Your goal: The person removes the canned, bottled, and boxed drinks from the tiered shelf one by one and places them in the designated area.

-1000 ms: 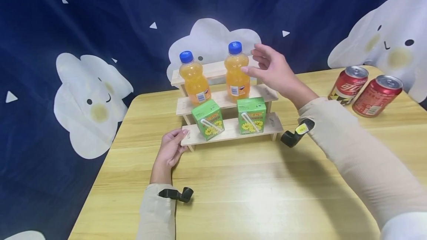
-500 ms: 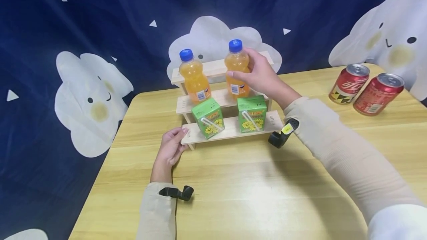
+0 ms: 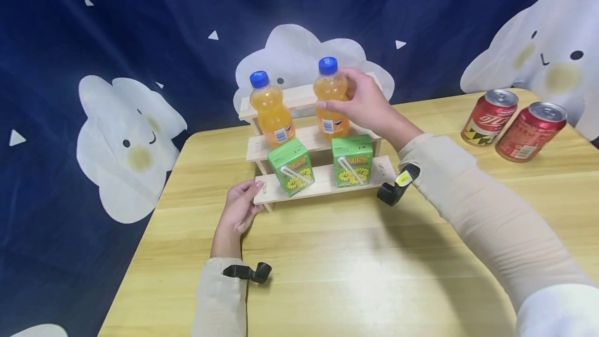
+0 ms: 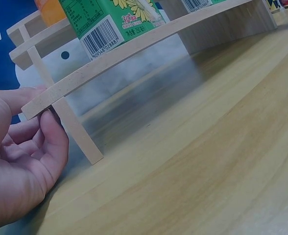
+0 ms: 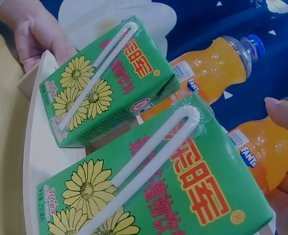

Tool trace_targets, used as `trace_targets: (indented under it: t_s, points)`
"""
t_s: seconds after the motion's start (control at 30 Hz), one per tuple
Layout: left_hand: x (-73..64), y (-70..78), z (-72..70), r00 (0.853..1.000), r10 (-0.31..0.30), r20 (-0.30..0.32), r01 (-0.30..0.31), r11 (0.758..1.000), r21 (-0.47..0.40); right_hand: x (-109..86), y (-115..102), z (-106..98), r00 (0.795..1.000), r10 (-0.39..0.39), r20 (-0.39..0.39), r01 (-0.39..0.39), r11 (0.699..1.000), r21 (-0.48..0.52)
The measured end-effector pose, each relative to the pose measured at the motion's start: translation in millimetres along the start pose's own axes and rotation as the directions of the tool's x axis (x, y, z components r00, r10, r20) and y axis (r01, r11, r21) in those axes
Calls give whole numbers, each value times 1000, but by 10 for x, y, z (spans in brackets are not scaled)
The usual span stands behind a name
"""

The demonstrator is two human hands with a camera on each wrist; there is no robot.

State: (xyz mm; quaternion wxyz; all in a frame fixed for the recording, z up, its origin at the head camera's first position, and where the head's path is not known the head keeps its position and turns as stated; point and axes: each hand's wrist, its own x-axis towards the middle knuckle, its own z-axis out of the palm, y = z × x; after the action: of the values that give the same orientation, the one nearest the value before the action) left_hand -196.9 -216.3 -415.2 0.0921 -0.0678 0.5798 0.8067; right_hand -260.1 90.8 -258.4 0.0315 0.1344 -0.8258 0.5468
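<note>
Pale wood makes the stepped stand (image 3: pixel 323 187), and on its middle tier I find the right orange bottle (image 3: pixel 328 91), upright under its blue cap. From my distant place I read the step in hand as handling this bottle: the right hand (image 3: pixel 367 102) grips its waist, with the thumb across the front and the other fingers around the far side. Whether the bottle's base bears fully on the tier I cannot tell, because a carton partly covers it. The left hand (image 3: pixel 241 207) pinches the left end of the lowest tier, thumb above and fingers curled below, which I judge is for steadying the stand. In my opinion, the next move calls for keeping the bottle vertical and for loosening the right fingers only when the base is firm. Beside it, on the same tier, stands the left orange bottle (image 3: pixel 272 114), near but apart. On the lowest tier, in front, are the left green carton (image 3: pixel 292 167), turned at an angle, and the right green carton (image 3: pixel 352 161); the latter stands most in the way, and a low wrist could knock it. Two red cans (image 3: pixel 490 117) wait on the table (image 3: pixel 327 254), beyond the right forearm.
</note>
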Motion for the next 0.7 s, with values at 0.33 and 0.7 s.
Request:
trace_targets:
  t_s: [0.33,0.7]
  points:
    - [-16,-8,1,1000,3,-2,-3,1000,-12,2,-14,-37,1000,14,5,-14,999,-28]
    - [-6,-3,-1,1000,-2,0,2,1000,-15,-41,52,-171,999,4,-35,-5,1000,-23]
